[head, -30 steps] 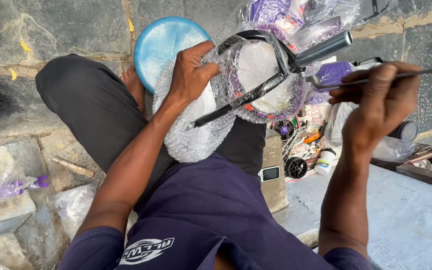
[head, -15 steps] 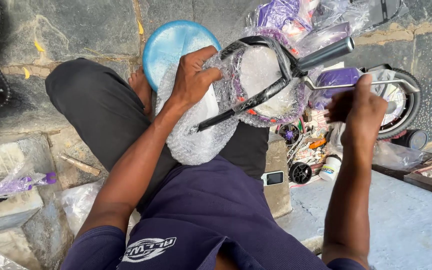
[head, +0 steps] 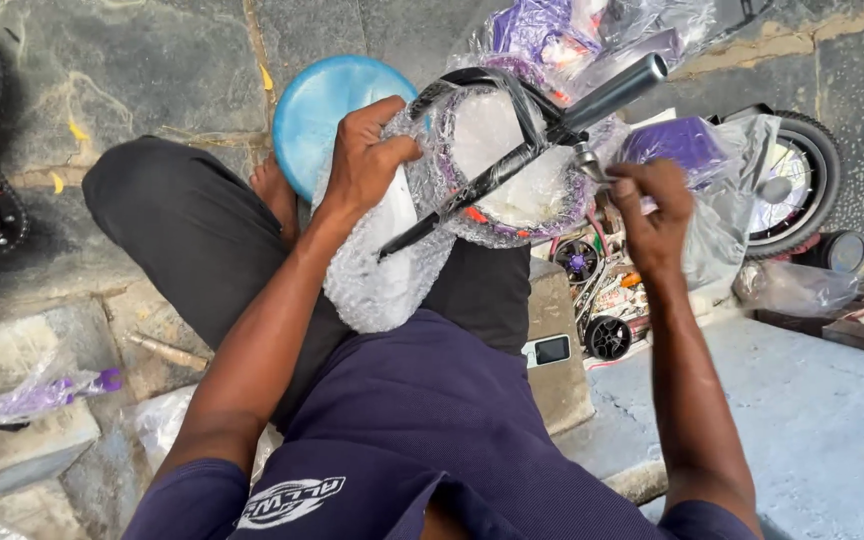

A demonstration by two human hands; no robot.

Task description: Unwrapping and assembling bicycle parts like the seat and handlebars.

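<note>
Two bare hands, head view: the left hand (head: 367, 160) grips a bubble-wrapped bicycle part (head: 452, 200) held over the lap, beside a blue stool (head: 327, 105). The right hand (head: 652, 205) pinches closed on a small metal fitting (head: 587, 160) at the black handlebar (head: 552, 120).

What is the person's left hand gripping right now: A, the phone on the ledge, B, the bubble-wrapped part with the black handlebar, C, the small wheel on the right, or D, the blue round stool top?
B: the left hand closes on the bubble-wrapped part that carries the black handlebar, while the blue stool top, the small wheel and the phone lie untouched.
</note>
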